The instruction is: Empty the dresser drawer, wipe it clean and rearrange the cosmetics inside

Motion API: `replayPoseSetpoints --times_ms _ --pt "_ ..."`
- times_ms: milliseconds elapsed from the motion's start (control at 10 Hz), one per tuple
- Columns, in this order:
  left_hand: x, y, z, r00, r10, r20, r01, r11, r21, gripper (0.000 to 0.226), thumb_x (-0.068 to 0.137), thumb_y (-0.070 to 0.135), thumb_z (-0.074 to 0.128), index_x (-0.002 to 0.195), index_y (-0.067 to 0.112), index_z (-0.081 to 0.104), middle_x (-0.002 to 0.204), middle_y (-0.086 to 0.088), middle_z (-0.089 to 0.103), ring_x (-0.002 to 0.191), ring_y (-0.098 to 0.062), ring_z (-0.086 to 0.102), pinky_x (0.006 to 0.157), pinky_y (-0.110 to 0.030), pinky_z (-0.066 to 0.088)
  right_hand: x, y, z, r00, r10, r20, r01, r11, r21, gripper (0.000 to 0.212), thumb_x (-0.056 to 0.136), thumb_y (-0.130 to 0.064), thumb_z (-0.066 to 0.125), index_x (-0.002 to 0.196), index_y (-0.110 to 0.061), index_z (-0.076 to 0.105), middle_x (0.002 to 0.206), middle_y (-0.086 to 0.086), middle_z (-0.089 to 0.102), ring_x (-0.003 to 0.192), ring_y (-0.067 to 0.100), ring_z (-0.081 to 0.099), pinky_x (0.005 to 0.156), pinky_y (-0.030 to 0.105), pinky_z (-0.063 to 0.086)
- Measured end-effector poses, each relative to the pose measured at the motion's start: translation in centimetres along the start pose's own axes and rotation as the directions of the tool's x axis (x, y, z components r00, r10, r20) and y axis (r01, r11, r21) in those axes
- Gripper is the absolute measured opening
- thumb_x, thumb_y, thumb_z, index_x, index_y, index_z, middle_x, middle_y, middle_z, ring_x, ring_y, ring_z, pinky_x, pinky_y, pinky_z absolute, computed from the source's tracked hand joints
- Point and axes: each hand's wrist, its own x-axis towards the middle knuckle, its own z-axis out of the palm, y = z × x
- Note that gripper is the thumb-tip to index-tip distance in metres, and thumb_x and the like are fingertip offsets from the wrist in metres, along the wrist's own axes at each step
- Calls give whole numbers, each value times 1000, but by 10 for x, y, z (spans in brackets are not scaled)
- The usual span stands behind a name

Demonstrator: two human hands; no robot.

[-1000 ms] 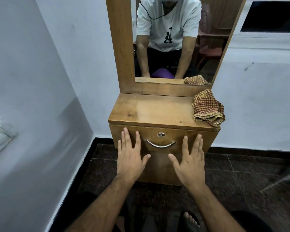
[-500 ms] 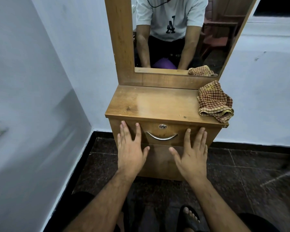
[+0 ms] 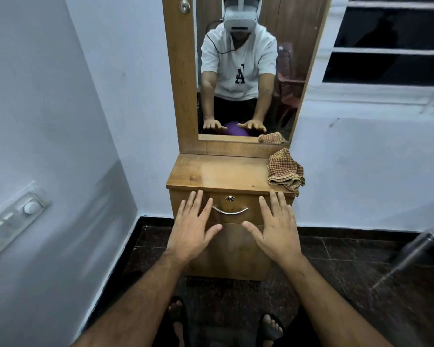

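Note:
A small wooden dresser point(image 3: 218, 175) stands against the wall with a tall mirror point(image 3: 246, 71) above it. Its drawer point(image 3: 236, 205) is closed and has a curved metal handle point(image 3: 229, 211) under a round lock point(image 3: 230, 198). My left hand point(image 3: 194, 229) is held flat with spread fingers in front of the drawer's left side. On the right side, my right hand point(image 3: 276, 229) is spread the same way. Neither hand holds anything. A checked red-and-yellow cloth point(image 3: 285, 171) lies crumpled on the dresser top's right end. The drawer's contents are hidden.
A white wall with a switch panel point(image 3: 13, 219) runs close on the left. Dark tiled floor point(image 3: 348, 249) surrounds the dresser. A grey metal leg point(image 3: 411, 256) slants in at the right. My sandalled feet point(image 3: 271, 329) are just below the dresser. A window point(image 3: 391, 43) is up right.
The view has tilted upward, showing more of the mirror. Both hands stay spread in front of the drawer, the right one now a little farther from the handle.

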Motion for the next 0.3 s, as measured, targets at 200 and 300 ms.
replayPoseSetpoints --times_ms 200,300 --pt "-10 6 -53 1000 28 9 -28 999 28 94 82 77 1 159 24 6 165 -6 -11 151 -20 -17 123 -40 -7 -7 -10 -51 999 -34 42 35 999 -18 117 66 -92 -11 158 -24 16 167 7 -5 152 23 -15 122 46 -4" --pt "-9 9 -69 999 40 -6 -40 999 34 92 84 78 6 159 24 7 166 -6 -8 152 -21 -15 120 -39 -9 -4 -14 -66 999 -23 41 24 999 -37 113 68 -91 -5 158 -25 15 167 7 -6 152 24 -15 123 47 -4"
